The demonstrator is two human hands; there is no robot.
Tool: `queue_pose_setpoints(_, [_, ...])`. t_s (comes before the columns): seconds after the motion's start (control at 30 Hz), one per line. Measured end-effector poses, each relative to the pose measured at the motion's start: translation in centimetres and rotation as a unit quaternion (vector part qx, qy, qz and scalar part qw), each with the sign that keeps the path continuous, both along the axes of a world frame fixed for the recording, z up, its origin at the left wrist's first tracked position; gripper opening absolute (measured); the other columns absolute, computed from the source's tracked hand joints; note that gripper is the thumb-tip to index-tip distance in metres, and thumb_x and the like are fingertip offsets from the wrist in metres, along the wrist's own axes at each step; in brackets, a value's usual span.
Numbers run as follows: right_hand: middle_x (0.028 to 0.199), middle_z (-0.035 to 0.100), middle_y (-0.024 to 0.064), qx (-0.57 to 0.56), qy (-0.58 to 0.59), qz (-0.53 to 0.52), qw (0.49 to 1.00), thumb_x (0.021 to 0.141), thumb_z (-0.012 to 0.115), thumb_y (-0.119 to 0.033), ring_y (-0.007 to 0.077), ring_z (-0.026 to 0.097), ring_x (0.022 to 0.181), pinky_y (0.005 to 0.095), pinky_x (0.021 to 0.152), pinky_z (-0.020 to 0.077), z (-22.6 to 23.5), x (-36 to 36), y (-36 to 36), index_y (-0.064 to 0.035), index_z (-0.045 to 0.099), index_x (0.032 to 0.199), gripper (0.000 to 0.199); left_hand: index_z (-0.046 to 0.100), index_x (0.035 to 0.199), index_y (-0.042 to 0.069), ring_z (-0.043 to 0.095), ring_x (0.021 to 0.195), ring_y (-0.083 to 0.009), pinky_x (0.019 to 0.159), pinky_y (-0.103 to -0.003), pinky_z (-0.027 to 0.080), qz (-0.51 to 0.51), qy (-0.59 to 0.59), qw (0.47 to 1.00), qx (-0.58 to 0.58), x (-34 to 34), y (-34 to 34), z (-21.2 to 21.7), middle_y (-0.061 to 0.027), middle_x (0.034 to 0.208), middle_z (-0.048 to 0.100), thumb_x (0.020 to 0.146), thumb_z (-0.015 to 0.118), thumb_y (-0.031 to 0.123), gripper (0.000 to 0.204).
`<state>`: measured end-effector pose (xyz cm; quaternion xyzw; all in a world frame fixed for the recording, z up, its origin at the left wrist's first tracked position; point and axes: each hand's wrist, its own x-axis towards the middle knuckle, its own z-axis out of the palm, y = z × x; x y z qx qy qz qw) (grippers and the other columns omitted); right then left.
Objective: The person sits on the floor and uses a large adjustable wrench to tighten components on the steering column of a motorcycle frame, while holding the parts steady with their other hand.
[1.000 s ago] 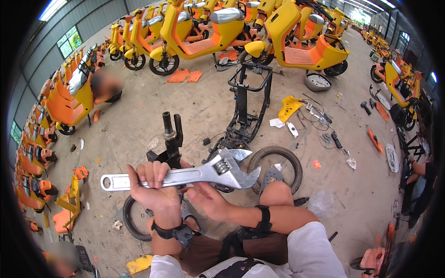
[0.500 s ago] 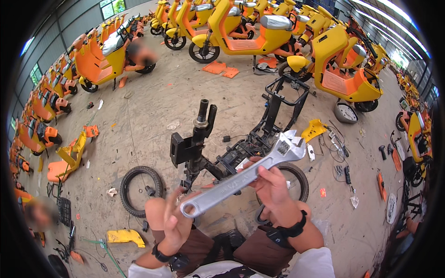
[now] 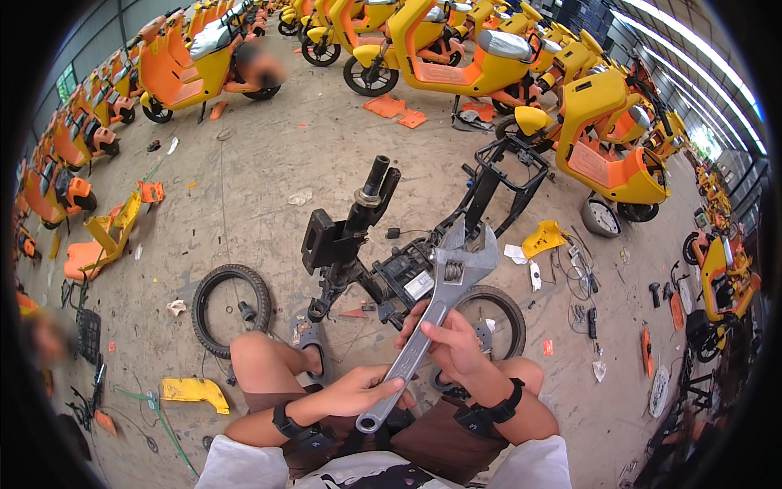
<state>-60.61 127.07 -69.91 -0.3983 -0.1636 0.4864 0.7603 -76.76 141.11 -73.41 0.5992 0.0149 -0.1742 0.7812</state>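
Observation:
Both my hands hold a large silver adjustable wrench point(image 3: 423, 326), slanting with its jaws up and to the right. My right hand point(image 3: 450, 346) grips the upper handle below the jaws, thumb along the metal. My left hand point(image 3: 371, 393) is closed round the lower handle, above the hanging hole. Just beyond the wrench lies a stripped black scooter frame point(image 3: 366, 277). Its steering tube point(image 3: 372, 183), with a metal collar nut, stands up tilted at the near left. The wrench head covers part of the frame behind it.
Two tyres point(image 3: 201, 326) lie beside my legs, left and right. Yellow and orange panels point(image 3: 195, 394), cables and small parts litter the concrete floor. Rows of yellow scooters point(image 3: 456, 73) stand at the back and both sides. A round drum-like part point(image 3: 601, 216) sits at right.
The wrench has swung from a flatter slant to a steeper one, its handle end lowered toward me. My left hand, open beside the handle before, has closed on it. The view has shifted slightly.

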Motion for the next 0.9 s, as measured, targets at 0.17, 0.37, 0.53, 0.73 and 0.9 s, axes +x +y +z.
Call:
queue_pose_setpoints(0.17, [0.070,0.049,0.0023,-0.042,0.148,-0.106,0.982,0.092,0.059,-0.014,0.0152,0.051,0.060,0.0318,0.057,0.0462,-0.1,0.4,1.0,-0.0087,0.050,0.097,0.012,0.063,0.106,-0.001,0.060,0.075,-0.0128,0.068,-0.031,0.050,-0.040,-0.031,0.971,0.235,2.3,-1.1,2.3,-0.0116,0.084,0.067,0.099,0.055,0.029,0.032])
queue_pose_setpoints(0.37, [0.057,0.037,-0.0045,-0.074,0.197,-0.174,0.962,0.090,0.063,-0.017,0.0085,0.035,0.045,0.0258,0.042,0.0317,-0.4,2.3,0.2,-0.0137,0.042,0.072,0.028,0.067,0.102,-0.001,0.065,0.072,-0.0162,0.066,-0.032,0.050,0.106,-0.101,0.971,0.188,3.9,-0.1,2.5,-0.0115,0.077,0.069,0.095,0.060,0.025,0.028])
queue_pose_setpoints(0.53, [0.055,0.039,-0.0017,-0.154,0.070,-0.215,0.962,0.090,0.064,-0.014,0.0101,0.039,0.043,0.0277,0.039,0.0350,1.0,1.1,-0.2,-0.0093,0.044,0.083,0.022,0.065,0.087,-0.003,0.059,0.051,-0.0096,0.047,-0.023,0.045,0.379,-0.108,0.915,0.091,6.5,5.7,4.3,-0.0060,0.061,0.062,0.097,0.058,0.024,0.030])
queue_pose_setpoints(0.73, [0.056,0.050,0.0026,-0.208,-0.111,-0.194,0.952,0.087,0.067,-0.008,0.0114,0.048,0.039,0.0273,0.036,0.0372,0.7,-0.7,0.0,-0.0027,0.050,0.085,0.018,0.063,0.102,-0.002,0.057,0.074,-0.0071,0.066,-0.022,0.045,0.659,-0.263,0.647,0.279,8.0,12.8,1.0,-0.0035,0.081,0.062,0.097,0.057,0.014,0.018])
queue_pose_setpoints(0.9, [0.059,0.053,0.0012,-0.227,-0.162,-0.138,0.950,0.089,0.068,-0.014,0.0080,0.048,0.041,0.0246,0.038,0.0380,-0.2,-1.4,0.6,-0.0006,0.053,0.084,0.020,0.061,0.112,-0.002,0.061,0.093,-0.0124,0.083,-0.027,0.048,0.631,-0.223,0.687,0.282,8.5,13.7,-0.2,-0.0084,0.103,0.065,0.096,0.058,0.013,0.022])
